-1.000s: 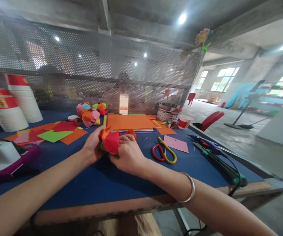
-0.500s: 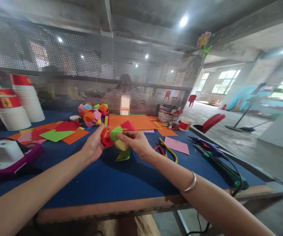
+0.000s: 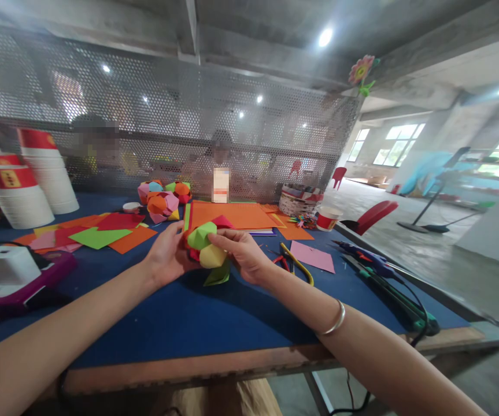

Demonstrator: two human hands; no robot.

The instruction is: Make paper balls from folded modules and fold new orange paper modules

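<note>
Both of my hands hold a folded paper ball (image 3: 204,245) of green, yellow, red and orange pieces just above the blue table (image 3: 197,323). My left hand (image 3: 169,254) grips its left side with closed fingers. My right hand (image 3: 243,251) pinches its right side, thumb on top. A loose green folded piece (image 3: 217,275) hangs under the ball, near the table top. A silver bangle sits on my right wrist.
Scissors (image 3: 295,264) with red and yellow handles lie right of my right hand. A glue gun (image 3: 368,261) and cable run along the right edge. Coloured paper sheets (image 3: 97,234), finished paper balls (image 3: 162,199), stacked cups (image 3: 19,185), a tape dispenser (image 3: 10,274) and a mesh screen surround the work area.
My hands lifted the paper ball and turned it: red faced me before, now green and yellow show. My right hand shifted from covering it to pinching its right side.
</note>
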